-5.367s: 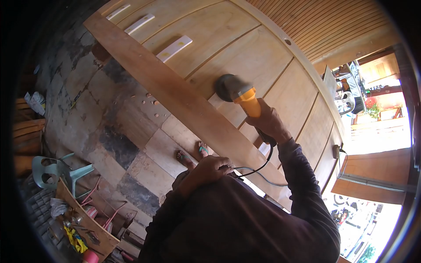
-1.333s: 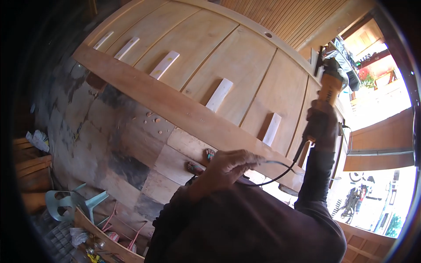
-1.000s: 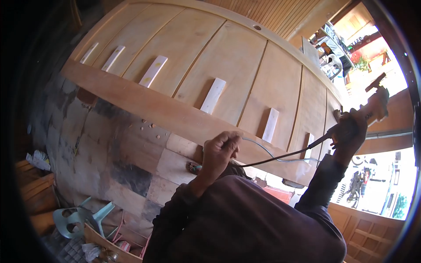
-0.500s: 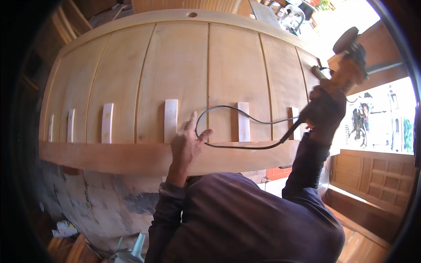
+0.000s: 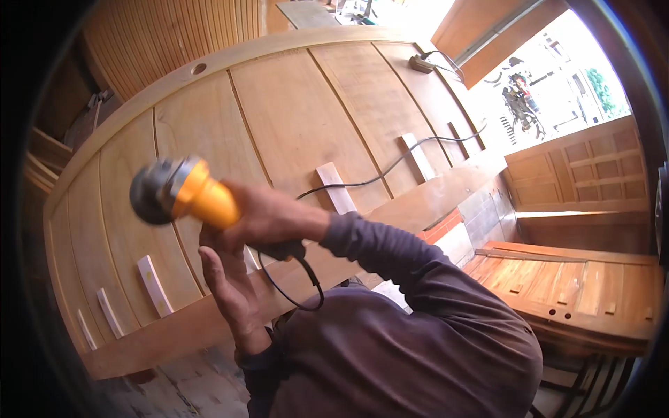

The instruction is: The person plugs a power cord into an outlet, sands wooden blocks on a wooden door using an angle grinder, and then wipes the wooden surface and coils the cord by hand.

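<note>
Clenching a yellow power tool [image 5: 209, 200], the right hand [image 5: 272, 214] hovered above the wooden panel [image 5: 282, 115]; the left hand [image 5: 233, 296] had an unclear hold.

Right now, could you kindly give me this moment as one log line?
Right hand: gripping power tool | Left hand: close beside right hand, contact unclear | Cord: running across wooden panel

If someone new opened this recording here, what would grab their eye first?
Probably the bright yellow angle grinder, left of centre, in the right hand above a large grooved wooden panel. Next, the pale wooden strips along the panel's near edge and the black cord snaking rightward across it.
</note>
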`<state>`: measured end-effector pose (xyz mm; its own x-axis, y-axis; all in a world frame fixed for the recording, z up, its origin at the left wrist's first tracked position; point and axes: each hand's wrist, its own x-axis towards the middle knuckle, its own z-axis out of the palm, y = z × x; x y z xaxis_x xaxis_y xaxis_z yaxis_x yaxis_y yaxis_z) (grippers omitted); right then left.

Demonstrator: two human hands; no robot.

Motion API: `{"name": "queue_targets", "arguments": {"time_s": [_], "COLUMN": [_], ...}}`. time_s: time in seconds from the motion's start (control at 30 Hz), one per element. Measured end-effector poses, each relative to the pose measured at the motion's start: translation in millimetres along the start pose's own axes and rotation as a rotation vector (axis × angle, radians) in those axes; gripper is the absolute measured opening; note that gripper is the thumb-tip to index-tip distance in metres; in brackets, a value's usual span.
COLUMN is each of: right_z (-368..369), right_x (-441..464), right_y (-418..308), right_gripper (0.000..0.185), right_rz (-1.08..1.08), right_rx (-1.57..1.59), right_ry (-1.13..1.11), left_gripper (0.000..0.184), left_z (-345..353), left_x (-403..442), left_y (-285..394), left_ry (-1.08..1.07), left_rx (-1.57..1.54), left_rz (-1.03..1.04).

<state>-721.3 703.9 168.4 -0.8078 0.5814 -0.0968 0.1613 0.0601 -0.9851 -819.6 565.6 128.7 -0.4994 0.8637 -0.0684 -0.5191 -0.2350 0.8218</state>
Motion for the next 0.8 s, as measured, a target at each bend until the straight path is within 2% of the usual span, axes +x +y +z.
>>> {"name": "queue_targets", "arguments": {"time_s": [0.07,0.1,0.2,0.23,0.33,0.43,0.53,0.63,0.67,0.7,0.73,0.8], "right_z": [34.1,53.7,101.2,115.0,156.0,165.8,166.7,163.0,160.0,159.0,155.6,143.7], "right_x": [7.6,10.5,20.0,22.2,30.8,26.5,20.3,13.8,9.4,6.8,13.9,20.5], "right_y": [-12.8,-6.7,4.1,5.6,26.4,11.7,-1.0,1.7,-7.0,-7.5,-0.4,1.9], "right_gripper": [0.065,0.063,0.061,0.058,0.058,0.059,0.068,0.081,0.089,0.090,0.092,0.094], "right_rz": [0.061,0.008,-0.103,-0.124,-0.271,-0.244,-0.215,-0.164,-0.056,0.052,0.063,0.084], "right_rx": [-0.271,-0.291,-0.342,-0.395,-0.479,-0.538,-0.595,-0.447,-0.476,-0.406,-0.401,-0.380], "right_ry": [-0.033,-0.015,-0.057,-0.085,-0.010,-0.107,-0.183,-0.238,-0.288,-0.296,-0.342,-0.419], "left_gripper": [0.076,0.074,0.073,0.066,0.064,0.057,0.048,0.042,0.040,0.039,0.040,0.043], "left_z": [-35.1,-40.8,-80.9,-88.1,-121.6,-145.1,-136.5,-143.5,-145.2,-146.8,-133.1,-116.5], "left_x": [-3.2,-4.9,-6.7,-9.8,-14.6,-17.9,-25.5,-31.8,-34.8,-39.3,-37.7,-33.0], "left_y": [1.0,13.1,28.3,34.7,36.9,37.2,45.0,31.4,25.8,15.8,28.6,33.3], "left_ry": [0.101,0.174,0.180,0.215,0.204,0.214,0.273,0.386,0.416,0.388,0.409,0.393], "left_rx": [-0.037,-0.075,-0.144,-0.182,-0.291,-0.234,-0.230,-0.258,-0.238,-0.163,-0.044,-0.072], "left_rz": [-0.032,-0.073,-0.122,-0.141,-0.194,-0.161,-0.152,-0.143,-0.142,-0.094,-0.088,-0.096]}}
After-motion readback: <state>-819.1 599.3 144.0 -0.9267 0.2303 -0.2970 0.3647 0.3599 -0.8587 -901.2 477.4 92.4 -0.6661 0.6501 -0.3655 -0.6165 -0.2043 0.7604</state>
